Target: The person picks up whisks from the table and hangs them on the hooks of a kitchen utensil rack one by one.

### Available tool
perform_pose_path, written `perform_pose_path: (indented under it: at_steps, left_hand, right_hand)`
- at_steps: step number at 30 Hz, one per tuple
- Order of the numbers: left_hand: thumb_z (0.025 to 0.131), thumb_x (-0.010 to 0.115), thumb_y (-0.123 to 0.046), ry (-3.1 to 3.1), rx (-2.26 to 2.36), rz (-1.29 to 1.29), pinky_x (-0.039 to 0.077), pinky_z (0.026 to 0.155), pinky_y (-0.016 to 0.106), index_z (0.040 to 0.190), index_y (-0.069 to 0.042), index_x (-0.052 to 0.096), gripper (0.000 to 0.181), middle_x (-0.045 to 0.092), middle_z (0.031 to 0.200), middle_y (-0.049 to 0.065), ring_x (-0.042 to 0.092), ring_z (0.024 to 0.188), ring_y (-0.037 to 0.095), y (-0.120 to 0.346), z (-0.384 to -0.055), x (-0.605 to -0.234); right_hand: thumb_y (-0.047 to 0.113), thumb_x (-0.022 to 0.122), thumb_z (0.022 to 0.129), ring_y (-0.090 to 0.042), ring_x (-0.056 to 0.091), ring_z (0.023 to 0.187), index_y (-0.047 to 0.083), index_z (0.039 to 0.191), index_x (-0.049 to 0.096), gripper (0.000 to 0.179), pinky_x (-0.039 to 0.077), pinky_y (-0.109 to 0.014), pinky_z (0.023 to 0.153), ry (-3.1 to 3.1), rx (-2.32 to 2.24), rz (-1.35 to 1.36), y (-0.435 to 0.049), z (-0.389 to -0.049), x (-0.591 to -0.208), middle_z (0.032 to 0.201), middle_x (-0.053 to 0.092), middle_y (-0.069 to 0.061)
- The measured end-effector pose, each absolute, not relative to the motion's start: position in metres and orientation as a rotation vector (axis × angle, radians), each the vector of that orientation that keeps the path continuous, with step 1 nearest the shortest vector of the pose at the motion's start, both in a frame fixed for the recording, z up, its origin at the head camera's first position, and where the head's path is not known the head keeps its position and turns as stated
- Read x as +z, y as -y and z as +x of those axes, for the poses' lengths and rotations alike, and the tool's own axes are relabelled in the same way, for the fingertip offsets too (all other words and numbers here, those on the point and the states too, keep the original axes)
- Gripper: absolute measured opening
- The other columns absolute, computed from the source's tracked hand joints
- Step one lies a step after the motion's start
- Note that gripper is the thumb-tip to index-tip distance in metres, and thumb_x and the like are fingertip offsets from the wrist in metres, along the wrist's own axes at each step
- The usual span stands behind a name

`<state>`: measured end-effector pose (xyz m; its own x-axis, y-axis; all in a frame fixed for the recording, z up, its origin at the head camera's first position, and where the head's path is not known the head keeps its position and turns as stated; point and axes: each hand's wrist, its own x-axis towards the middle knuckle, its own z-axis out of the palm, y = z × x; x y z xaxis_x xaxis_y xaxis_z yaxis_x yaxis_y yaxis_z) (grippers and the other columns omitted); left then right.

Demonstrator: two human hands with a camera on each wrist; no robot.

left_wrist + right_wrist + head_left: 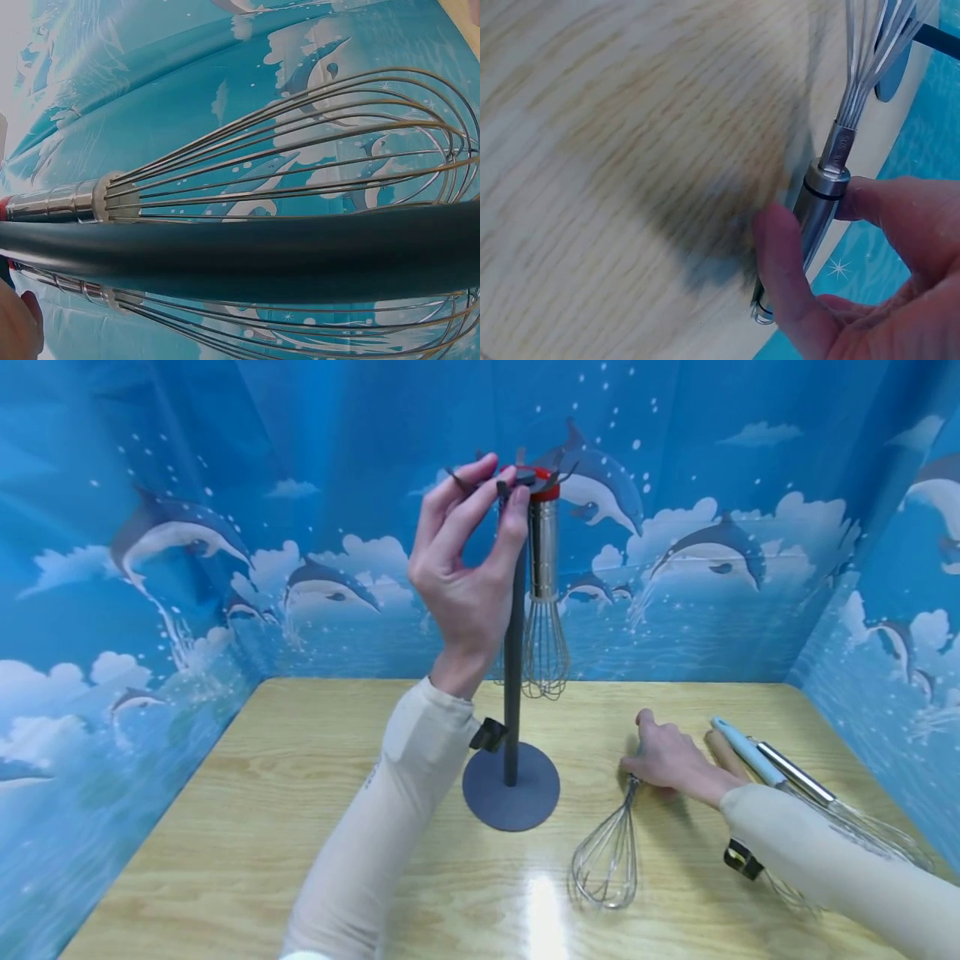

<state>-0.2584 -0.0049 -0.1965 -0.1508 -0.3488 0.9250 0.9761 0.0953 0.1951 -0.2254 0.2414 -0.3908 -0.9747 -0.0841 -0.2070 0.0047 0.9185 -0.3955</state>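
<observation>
A dark metal stand (513, 677) with a round base rises from the table, with hooks (558, 477) at its top. My left hand (468, 564) is raised and pinches the hooked top with fingertips and thumb. From the stand hangs a whisk (544, 560) with a steel handle and red end. A second hanging whisk (82, 289) shows beyond the pole in the left wrist view, mostly hidden by pole and hand in the head view. Low over the table, my right hand (675, 762) grips a steel whisk (821, 210) by its handle, thumb and fingers on opposite sides; its wire balloon (607, 856) points toward me.
Several more whisks lie at the table's right side, among them one with a light blue handle (750, 752), one with a wooden handle (726, 752) and one with a steel handle (795, 772). My right forearm overlaps them. A dolphin-print curtain (337, 510) surrounds the wooden table (262, 827).
</observation>
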Motion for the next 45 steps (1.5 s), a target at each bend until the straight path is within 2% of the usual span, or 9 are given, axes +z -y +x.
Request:
perform_pose_path:
  at_steps: [3, 7, 13, 18, 23, 32, 35, 41, 45]
  left_hand:
    - [0.087, 0.075, 0.004, 1.132, -1.366, -0.777, 0.06, 0.101, 0.036, 0.103, 0.014, 0.073, 0.019, 0.068, 0.115, 0.032, 0.066, 0.116, 0.034, 0.005, -0.258, -0.197]
    - [0.087, 0.075, 0.003, 1.132, -1.353, -0.791, 0.06, 0.102, 0.035, 0.104, 0.014, 0.073, 0.02, 0.067, 0.116, 0.033, 0.065, 0.116, 0.04, 0.006, -0.259, -0.198]
    - [0.088, 0.075, 0.003, 1.129, -1.347, -0.796, 0.06, 0.101, 0.035, 0.104, 0.015, 0.072, 0.02, 0.067, 0.116, 0.034, 0.065, 0.114, 0.042, 0.006, -0.26, -0.197]
    - [0.087, 0.075, 0.003, 1.132, -1.353, -0.792, 0.06, 0.1, 0.034, 0.104, 0.015, 0.072, 0.021, 0.067, 0.116, 0.033, 0.066, 0.115, 0.041, 0.006, -0.26, -0.197]
    - [0.087, 0.075, 0.003, 1.13, -1.351, -0.788, 0.061, 0.099, 0.034, 0.104, 0.014, 0.072, 0.02, 0.067, 0.116, 0.033, 0.066, 0.114, 0.041, 0.006, -0.26, -0.197]
    - [0.087, 0.074, 0.005, 1.108, -1.366, -0.802, 0.062, 0.098, 0.036, 0.103, 0.016, 0.071, 0.02, 0.065, 0.116, 0.035, 0.069, 0.11, 0.042, 0.004, -0.26, -0.196]
    - [0.087, 0.074, 0.005, 1.098, -1.366, -0.799, 0.062, 0.098, 0.036, 0.103, 0.016, 0.071, 0.02, 0.065, 0.117, 0.036, 0.069, 0.11, 0.043, 0.004, -0.259, -0.196]
    - [0.087, 0.074, 0.005, 1.082, -1.325, -0.787, 0.063, 0.095, 0.033, 0.102, 0.015, 0.073, 0.018, 0.065, 0.117, 0.035, 0.071, 0.109, 0.039, 0.002, -0.259, -0.197]
    - [0.087, 0.075, 0.005, 1.082, -1.283, -0.774, 0.063, 0.094, 0.031, 0.101, 0.015, 0.073, 0.017, 0.066, 0.116, 0.034, 0.071, 0.109, 0.037, 0.002, -0.258, -0.198]
  right_hand:
    - [0.015, 0.068, 0.09, -0.018, 0.061, 0.044, -0.01, 0.14, 0.026, 0.07, 0.056, -0.031, 0.042, -2.787, -0.712, 0.013, -0.241, -0.227, -0.389, 0.064, 0.063, -0.014]
    - [0.01, 0.066, 0.092, -0.02, 0.068, 0.052, -0.011, 0.142, 0.025, 0.068, 0.064, -0.037, 0.053, -2.67, -0.942, 0.112, -0.242, -0.227, -0.381, 0.075, 0.067, -0.02]
    - [0.009, 0.067, 0.095, -0.019, 0.072, 0.062, -0.009, 0.149, 0.027, 0.07, 0.067, -0.041, 0.065, -2.626, -1.147, 0.159, -0.24, -0.227, -0.365, 0.095, 0.069, -0.024]
    - [0.011, 0.068, 0.094, -0.018, 0.072, 0.068, -0.003, 0.152, 0.028, 0.072, 0.067, -0.043, 0.069, -2.662, -1.232, 0.148, -0.239, -0.227, -0.354, 0.112, 0.064, -0.029]
    - [0.012, 0.068, 0.095, -0.019, 0.072, 0.07, 0.0, 0.154, 0.027, 0.072, 0.067, -0.044, 0.068, -2.719, -1.306, 0.092, -0.24, -0.226, -0.34, 0.112, 0.062, -0.028]
    - [0.014, 0.068, 0.097, -0.02, 0.073, 0.064, 0.008, 0.156, 0.028, 0.072, 0.065, -0.034, 0.057, -2.929, -1.385, 0.022, -0.241, -0.221, -0.314, 0.109, 0.061, -0.025]
    - [0.017, 0.068, 0.097, -0.013, 0.071, 0.062, 0.01, 0.155, 0.031, 0.07, 0.064, -0.032, 0.054, -3.047, -1.401, -0.022, -0.241, -0.219, -0.306, 0.108, 0.064, -0.024]
    - [0.022, 0.069, 0.096, 0.014, 0.06, 0.06, 0.016, 0.153, 0.039, 0.065, 0.058, -0.018, 0.051, -3.265, -1.425, -0.117, -0.236, -0.212, -0.289, 0.105, 0.07, -0.021]
    - [0.023, 0.07, 0.095, 0.02, 0.057, 0.061, 0.02, 0.151, 0.043, 0.063, 0.052, -0.009, 0.053, -3.365, -1.473, -0.166, -0.229, -0.208, -0.276, 0.103, 0.071, -0.019]
